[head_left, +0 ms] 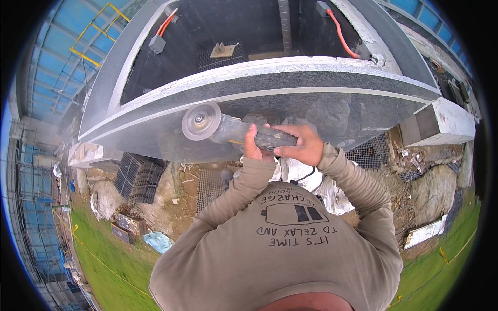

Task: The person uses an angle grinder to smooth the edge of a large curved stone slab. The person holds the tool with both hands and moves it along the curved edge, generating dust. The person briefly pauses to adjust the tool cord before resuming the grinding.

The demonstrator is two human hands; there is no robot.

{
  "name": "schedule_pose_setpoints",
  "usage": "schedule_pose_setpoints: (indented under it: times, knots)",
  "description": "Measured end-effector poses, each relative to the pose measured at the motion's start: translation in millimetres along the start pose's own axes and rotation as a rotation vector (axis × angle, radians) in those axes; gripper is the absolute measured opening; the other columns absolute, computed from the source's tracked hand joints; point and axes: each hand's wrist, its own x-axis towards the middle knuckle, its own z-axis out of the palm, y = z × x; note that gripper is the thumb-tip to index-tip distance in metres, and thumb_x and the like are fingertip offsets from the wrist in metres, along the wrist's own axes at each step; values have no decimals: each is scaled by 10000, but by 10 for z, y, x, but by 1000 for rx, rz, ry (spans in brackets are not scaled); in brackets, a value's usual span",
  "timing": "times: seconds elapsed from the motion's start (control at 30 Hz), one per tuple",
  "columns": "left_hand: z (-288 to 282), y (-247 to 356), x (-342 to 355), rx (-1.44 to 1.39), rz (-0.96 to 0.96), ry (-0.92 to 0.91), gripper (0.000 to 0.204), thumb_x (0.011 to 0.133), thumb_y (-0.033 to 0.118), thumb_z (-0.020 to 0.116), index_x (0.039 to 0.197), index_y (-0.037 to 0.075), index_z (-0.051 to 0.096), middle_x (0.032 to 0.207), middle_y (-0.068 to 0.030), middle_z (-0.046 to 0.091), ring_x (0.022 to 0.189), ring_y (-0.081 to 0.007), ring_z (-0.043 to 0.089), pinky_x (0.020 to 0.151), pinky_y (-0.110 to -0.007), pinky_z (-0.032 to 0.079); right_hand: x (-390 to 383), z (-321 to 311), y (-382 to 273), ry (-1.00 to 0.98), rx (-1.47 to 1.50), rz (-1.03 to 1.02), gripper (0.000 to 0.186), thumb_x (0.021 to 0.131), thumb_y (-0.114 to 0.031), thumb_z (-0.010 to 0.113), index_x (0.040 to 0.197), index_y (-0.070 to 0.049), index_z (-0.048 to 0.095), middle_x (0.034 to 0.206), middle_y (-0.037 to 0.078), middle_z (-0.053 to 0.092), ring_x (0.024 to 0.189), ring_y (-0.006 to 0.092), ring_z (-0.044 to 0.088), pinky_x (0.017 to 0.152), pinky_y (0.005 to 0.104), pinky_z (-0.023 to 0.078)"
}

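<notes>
An angle grinder (275, 138) lies across in front of me, its round disc (201, 121) at the left end against or close before the face of a dark stone slab (155, 147). The disc looks blurred, with pale dust hanging around it. My left hand (252, 144) is closed round the grinder's middle, thumb up; its other fingers are mostly hidden behind the tool. My right hand (307, 144) wraps the dusty rear end of the body. A dark cord (311, 173) hangs below the hands. Whether the disc touches the stone I cannot tell.
Beyond the slab's pale rim, a dark recess holds orange conduits (340, 33), a grey pole (285, 26) and a bracket plate (223, 50). White blocks (441, 122) stand at the slab's ends. Black grid panels (139, 176), sacks (433, 189) and rubble lie below; grass (104, 254) lies behind.
</notes>
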Motion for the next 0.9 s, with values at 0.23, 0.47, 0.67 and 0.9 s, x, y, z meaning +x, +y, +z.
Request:
schedule_pose_setpoints:
  times: [0.23, 0.47, 0.67, 0.9]
  knots:
    - [-106, 130, 29, 19, 16, -2, 466, 871, 504, 640, 1037, 71, 602, 982, -82, 622, 938, -255, 627, 872, -410, 505, 149, 122, 24, -27, 59, 25, 639, 812, -223, 761, 1325, 88, 540, 1037, 198, 706, 855, 156, 668, 705, 314, 535]
    - [-51, 282, -1, 30, 73, 48, 448, 872, 465, 663, 1064, 74, 560, 1009, -72, 609, 956, -247, 614, 871, -416, 505, 250, 158, -83, -57, -46, 77, 651, 810, -237, 761, 1322, 96, 538, 1021, 196, 706, 832, 160, 666, 683, 312, 533]
    - [-73, 446, -49, 7, 23, -10, 451, 866, 454, 671, 1082, 78, 548, 1039, -83, 595, 975, -255, 601, 886, -433, 500, 417, 294, -71, -68, 36, 71, 630, 810, -226, 754, 1310, 95, 546, 1006, 189, 702, 821, 164, 666, 689, 308, 532]
    - [-157, 590, 63, 11, 23, 16, 475, 860, 449, 675, 1111, 71, 530, 1037, -87, 591, 988, -263, 596, 899, -441, 495, 548, 366, -46, -55, -56, 48, 625, 807, -231, 758, 1314, 75, 555, 977, 171, 686, 870, 181, 667, 712, 301, 530]
